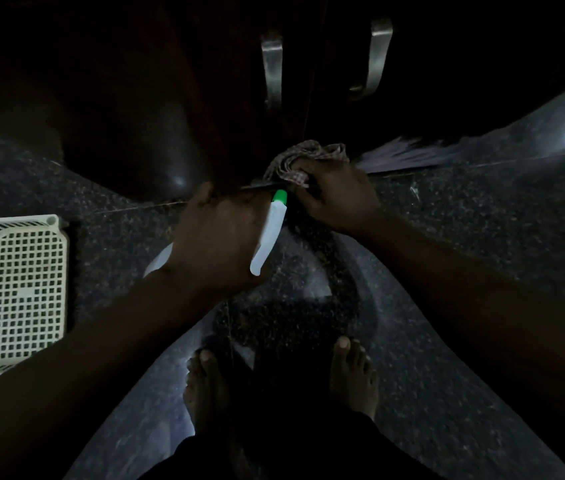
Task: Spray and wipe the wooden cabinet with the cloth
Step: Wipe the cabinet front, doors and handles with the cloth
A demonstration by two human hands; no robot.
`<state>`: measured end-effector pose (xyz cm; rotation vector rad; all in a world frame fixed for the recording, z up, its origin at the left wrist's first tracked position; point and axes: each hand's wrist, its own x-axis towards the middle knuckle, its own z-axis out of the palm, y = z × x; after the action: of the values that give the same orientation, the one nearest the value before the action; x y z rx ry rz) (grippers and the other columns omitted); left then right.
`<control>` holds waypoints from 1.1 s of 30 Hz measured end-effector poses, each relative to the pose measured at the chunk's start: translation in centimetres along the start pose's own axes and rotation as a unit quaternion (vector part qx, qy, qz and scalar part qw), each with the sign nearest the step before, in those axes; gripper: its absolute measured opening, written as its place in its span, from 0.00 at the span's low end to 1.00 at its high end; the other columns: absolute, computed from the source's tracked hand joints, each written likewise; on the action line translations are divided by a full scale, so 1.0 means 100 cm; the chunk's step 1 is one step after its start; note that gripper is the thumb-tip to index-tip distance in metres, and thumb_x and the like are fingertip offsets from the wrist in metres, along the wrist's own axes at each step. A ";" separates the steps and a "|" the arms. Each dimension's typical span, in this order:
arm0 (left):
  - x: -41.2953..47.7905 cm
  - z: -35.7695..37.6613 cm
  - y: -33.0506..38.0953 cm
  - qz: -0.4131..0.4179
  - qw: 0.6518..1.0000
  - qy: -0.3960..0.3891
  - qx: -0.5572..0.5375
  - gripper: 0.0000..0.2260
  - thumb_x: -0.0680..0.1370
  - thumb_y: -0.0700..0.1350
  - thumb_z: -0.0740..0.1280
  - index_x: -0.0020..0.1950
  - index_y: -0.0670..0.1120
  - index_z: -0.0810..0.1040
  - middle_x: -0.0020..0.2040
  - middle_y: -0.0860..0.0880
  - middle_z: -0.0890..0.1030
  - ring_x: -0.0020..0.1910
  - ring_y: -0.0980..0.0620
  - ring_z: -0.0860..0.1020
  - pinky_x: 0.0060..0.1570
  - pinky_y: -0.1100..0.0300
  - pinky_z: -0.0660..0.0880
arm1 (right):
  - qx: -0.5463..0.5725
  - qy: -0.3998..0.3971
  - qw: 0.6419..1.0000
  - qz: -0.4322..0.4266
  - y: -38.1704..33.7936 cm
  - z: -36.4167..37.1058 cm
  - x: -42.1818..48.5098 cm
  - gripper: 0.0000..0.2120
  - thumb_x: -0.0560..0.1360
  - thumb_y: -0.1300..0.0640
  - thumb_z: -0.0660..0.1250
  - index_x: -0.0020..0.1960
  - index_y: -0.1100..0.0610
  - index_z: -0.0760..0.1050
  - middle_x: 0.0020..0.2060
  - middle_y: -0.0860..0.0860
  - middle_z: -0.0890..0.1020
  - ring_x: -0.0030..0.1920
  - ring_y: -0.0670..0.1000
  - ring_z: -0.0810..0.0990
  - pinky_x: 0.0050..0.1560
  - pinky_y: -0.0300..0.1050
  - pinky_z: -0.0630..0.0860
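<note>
We were bent low over the dark speckled stone floor (447, 271), with our bare feet at six o'clock. Our left hand (218, 233) was closed around a white plastic spray bottle with a green tip (269, 233), and the green tip pointed up toward twelve o'clock, at the bottom of the dark brown wooden cabinet (142, 109). Our right hand (338, 195) was closed on a crumpled brown checked cloth (303, 159), just at three o'clock from the bottle tip. The cloth was pressed against the low edge of the cabinet door, right where the wood met the floor.

We think we were in the middle of the job. The cloth was already on the wood, so wiping looked under way at the very bottom. It was too dark for us to tell which parts were wet or clean. The two shiny metal door handles (272, 69) sat high up at twelve o'clock, well away from both hands, and we could not say if that part was done. A white plastic basket with square holes (18, 292) sat on the floor at nine o'clock, well apart from our hands.
</note>
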<state>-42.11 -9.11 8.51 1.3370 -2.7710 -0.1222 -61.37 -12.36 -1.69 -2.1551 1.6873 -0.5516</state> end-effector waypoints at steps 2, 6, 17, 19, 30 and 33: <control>0.004 0.003 0.004 0.008 0.999 -0.021 0.026 0.11 0.62 0.40 0.68 0.43 0.44 0.72 0.32 0.45 0.76 0.29 0.42 0.75 0.40 0.51 0.71 | -0.011 0.005 0.998 0.061 0.024 -0.004 -0.009 0.15 0.76 0.48 0.66 0.61 0.49 0.79 0.54 0.52 0.85 0.56 0.57 0.82 0.50 0.48 0.77; 0.016 0.007 0.012 0.012 0.997 -0.062 0.048 0.12 0.65 0.41 0.65 0.47 0.46 0.71 0.35 0.47 0.76 0.34 0.42 0.75 0.46 0.51 0.68 | -0.052 0.021 0.990 0.132 0.069 -0.023 -0.028 0.14 0.76 0.48 0.67 0.59 0.52 0.81 0.53 0.55 0.85 0.55 0.59 0.82 0.52 0.51 0.78; 0.041 0.016 0.026 0.025 0.997 -0.044 0.054 0.09 0.68 0.42 0.62 0.47 0.46 0.73 0.35 0.48 0.76 0.34 0.43 0.75 0.48 0.50 0.68 | -0.020 -0.005 0.999 0.049 0.037 -0.004 -0.014 0.16 0.75 0.50 0.68 0.61 0.51 0.79 0.53 0.55 0.85 0.53 0.60 0.81 0.48 0.49 0.75; 0.045 0.017 0.028 0.030 0.998 -0.019 0.049 0.04 0.69 0.41 0.62 0.43 0.46 0.72 0.31 0.47 0.75 0.30 0.42 0.74 0.44 0.51 0.69 | -0.015 -0.012 0.997 0.076 0.053 -0.008 -0.019 0.14 0.75 0.51 0.67 0.60 0.52 0.80 0.54 0.54 0.85 0.55 0.59 0.81 0.51 0.51 0.77; 0.073 0.029 0.049 0.050 0.995 -0.058 0.063 0.11 0.68 0.42 0.62 0.49 0.44 0.73 0.36 0.45 0.78 0.35 0.40 0.76 0.48 0.50 0.68 | 0.028 0.004 0.998 0.062 0.064 -0.013 -0.026 0.08 0.75 0.52 0.66 0.53 0.51 0.79 0.46 0.53 0.85 0.47 0.59 0.82 0.40 0.48 0.75; 0.080 0.030 0.054 0.048 0.994 -0.065 0.070 0.13 0.67 0.42 0.64 0.50 0.45 0.75 0.37 0.46 0.79 0.37 0.42 0.78 0.50 0.51 0.67 | 0.054 -0.006 0.997 0.055 0.057 -0.011 -0.025 0.09 0.74 0.53 0.66 0.53 0.51 0.79 0.44 0.54 0.85 0.46 0.61 0.82 0.39 0.49 0.74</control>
<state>-51.50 -11.91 6.22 1.2629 -2.9986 -0.0091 -67.27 -11.27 -3.82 -1.9741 1.7172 -0.5829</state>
